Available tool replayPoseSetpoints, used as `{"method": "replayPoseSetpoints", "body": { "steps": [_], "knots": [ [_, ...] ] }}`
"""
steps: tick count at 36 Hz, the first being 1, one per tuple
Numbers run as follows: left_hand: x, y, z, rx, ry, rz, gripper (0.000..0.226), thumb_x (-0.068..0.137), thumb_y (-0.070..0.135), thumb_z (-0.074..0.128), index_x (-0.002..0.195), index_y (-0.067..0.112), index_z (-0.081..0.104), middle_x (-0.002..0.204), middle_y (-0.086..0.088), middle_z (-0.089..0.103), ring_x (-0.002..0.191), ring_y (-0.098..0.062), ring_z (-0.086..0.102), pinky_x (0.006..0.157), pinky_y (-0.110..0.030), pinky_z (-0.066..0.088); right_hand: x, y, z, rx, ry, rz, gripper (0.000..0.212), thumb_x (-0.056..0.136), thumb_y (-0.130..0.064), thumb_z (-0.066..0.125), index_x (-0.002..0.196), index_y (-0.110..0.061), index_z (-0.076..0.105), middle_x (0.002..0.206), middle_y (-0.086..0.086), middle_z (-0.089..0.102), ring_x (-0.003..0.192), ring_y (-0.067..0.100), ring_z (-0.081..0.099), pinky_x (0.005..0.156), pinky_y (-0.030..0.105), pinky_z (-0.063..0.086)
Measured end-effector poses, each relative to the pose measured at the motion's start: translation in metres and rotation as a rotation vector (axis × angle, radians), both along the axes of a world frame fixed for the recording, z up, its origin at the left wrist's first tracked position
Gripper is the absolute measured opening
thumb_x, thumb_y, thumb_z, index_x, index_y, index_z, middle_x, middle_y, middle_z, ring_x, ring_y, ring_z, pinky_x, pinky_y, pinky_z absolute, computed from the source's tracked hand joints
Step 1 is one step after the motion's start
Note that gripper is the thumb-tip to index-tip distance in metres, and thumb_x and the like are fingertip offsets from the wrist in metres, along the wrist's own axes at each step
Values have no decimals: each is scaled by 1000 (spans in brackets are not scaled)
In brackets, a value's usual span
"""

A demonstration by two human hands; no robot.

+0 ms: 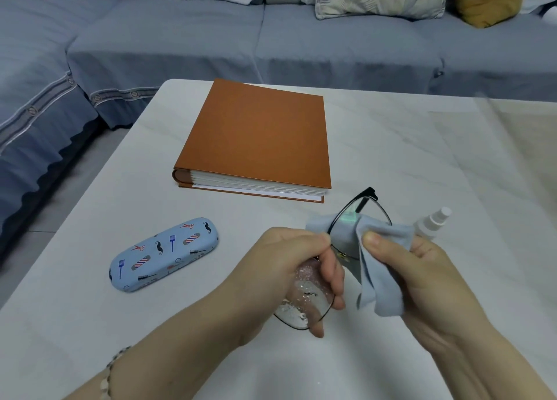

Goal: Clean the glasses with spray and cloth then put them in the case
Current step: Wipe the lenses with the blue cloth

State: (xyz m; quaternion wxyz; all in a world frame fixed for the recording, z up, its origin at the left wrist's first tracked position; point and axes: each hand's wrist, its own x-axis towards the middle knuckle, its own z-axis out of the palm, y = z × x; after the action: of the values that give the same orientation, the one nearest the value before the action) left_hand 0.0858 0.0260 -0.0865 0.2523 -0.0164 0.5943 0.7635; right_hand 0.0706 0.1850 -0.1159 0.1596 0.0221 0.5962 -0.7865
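Black thin-rimmed glasses are held above the white table, one lens up and one down. My left hand grips the frame near the bridge; the lower lens is wet with droplets. My right hand pinches a light blue cloth around the upper lens. A small white spray bottle stands just behind my right hand. The blue glasses case, printed with combs, scissors and moustaches, lies shut on the table to the left.
A thick orange-brown album lies on the table behind the hands. A blue-grey sofa with cushions runs along the far and left sides. The table's left edge drops to a grey floor.
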Motion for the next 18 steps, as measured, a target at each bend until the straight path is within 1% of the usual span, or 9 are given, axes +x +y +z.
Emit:
{"method": "replayPoseSetpoints", "body": {
  "steps": [1, 2, 3, 4, 6, 9, 12, 15, 18],
  "knots": [
    [0, 0, 0, -6, -4, -1, 34, 77, 22, 44, 46, 9, 52, 51, -7, 56, 47, -21, 56, 37, -26, 47, 1, -2, 2, -43, -7, 48, 69, 46, -44, 82, 91, 7, 68, 81, 27, 65, 69, 30, 61, 64, 32, 53],
    [1, 0, 1, -13, -8, -1, 34, 77, 22, 45, 46, 9, 52, 50, -7, 56, 46, -21, 56, 37, -27, 47, 2, -5, 4, -79, -7, 86, 54, 58, -36, 78, 87, 8, 68, 74, 26, 65, 63, 31, 61, 60, 30, 53],
    [1, 0, 2, -22, -8, 0, 35, 77, 22, 45, 46, 8, 52, 50, -7, 56, 44, -21, 55, 37, -26, 47, 4, -8, 7, -93, -3, 106, 36, 67, -27, 69, 78, 7, 69, 64, 22, 65, 54, 28, 60, 54, 28, 51],
    [1, 2, 4, -34, -6, 1, 37, 79, 21, 46, 45, 7, 52, 49, -7, 56, 41, -20, 54, 37, -26, 47, 5, -11, 8, -87, 3, 112, 26, 71, -21, 61, 67, 4, 68, 55, 16, 64, 47, 24, 58, 49, 24, 49],
    [0, 4, 6, -67, -3, 7, 45, 87, 16, 46, 44, 6, 52, 46, -7, 55, 34, -17, 52, 35, -24, 45, 6, -17, 9, -44, 10, 105, 26, 72, -19, 56, 53, -5, 65, 45, 5, 60, 41, 16, 53, 44, 20, 44],
    [-2, 6, 10, -81, 3, 17, 48, 91, 13, 38, 46, 2, 50, 44, -8, 54, 31, -14, 51, 34, -24, 45, 4, -23, 12, 25, 29, 107, 33, 73, -20, 62, 41, -13, 58, 42, -1, 55, 38, 12, 49, 42, 17, 41],
    [-4, 5, 11, -80, -16, 4, 46, 91, 13, 38, 48, 1, 50, 44, -9, 53, 32, -16, 51, 35, -25, 46, 0, -21, 13, 39, 18, 120, 29, 72, -18, 66, 44, -11, 60, 43, 0, 57, 39, 12, 50, 42, 18, 42],
    [-3, 2, 10, -60, -48, -22, 46, 90, 13, 39, 47, 3, 50, 48, -8, 54, 35, -17, 52, 35, -27, 46, -3, -17, 14, 49, 41, 172, 17, 69, -12, 59, 57, -2, 67, 44, 3, 61, 39, 16, 54, 44, 21, 45],
    [-4, -1, 9, -54, -63, -28, 44, 90, 13, 40, 48, 5, 49, 51, -9, 54, 42, -20, 53, 37, -27, 46, -6, -13, 17, 24, 30, 235, 18, 69, -8, 57, 57, -1, 67, 48, 8, 64, 42, 19, 57, 46, 23, 49]
  ]
}}
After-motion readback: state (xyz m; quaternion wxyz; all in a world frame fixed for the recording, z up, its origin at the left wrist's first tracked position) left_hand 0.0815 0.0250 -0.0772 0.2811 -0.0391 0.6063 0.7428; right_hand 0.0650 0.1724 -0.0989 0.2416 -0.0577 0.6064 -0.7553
